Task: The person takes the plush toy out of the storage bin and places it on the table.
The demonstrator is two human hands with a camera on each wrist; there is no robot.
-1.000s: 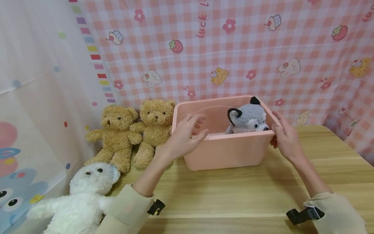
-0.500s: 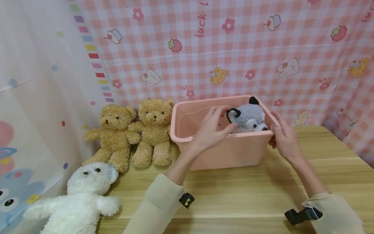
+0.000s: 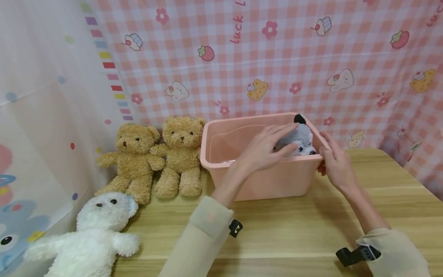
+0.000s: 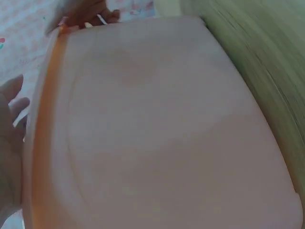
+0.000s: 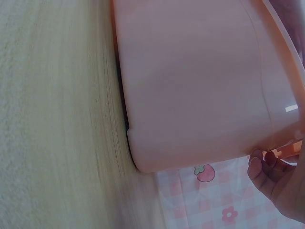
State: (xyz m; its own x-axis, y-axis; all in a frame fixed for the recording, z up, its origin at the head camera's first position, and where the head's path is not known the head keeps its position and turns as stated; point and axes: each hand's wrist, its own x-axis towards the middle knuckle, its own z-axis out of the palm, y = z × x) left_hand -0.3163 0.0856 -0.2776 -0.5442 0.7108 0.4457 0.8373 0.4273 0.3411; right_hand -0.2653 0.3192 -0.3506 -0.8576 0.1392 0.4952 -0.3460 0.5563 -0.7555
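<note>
A pink plastic bin stands on the wooden table, and a grey-and-white plush dog with black-tipped ears sits in its right end. My left hand reaches over the bin's front rim with fingers extended beside the dog's head, hiding one ear and part of the face. Whether the fingertips touch the fur I cannot tell. At the bin's right end my right hand grips the rim, its fingers curled under the edge in the right wrist view. The dog's body is hidden behind the bin's front wall.
Two tan teddy bears sit side by side left of the bin, against the checked cloth. A white plush bear lies at the table's front left. The wooden table has its edge at the right.
My left hand has moved right across the bin, from its left part to the plush dog's head. The right hand has kept its hold on the rim.
</note>
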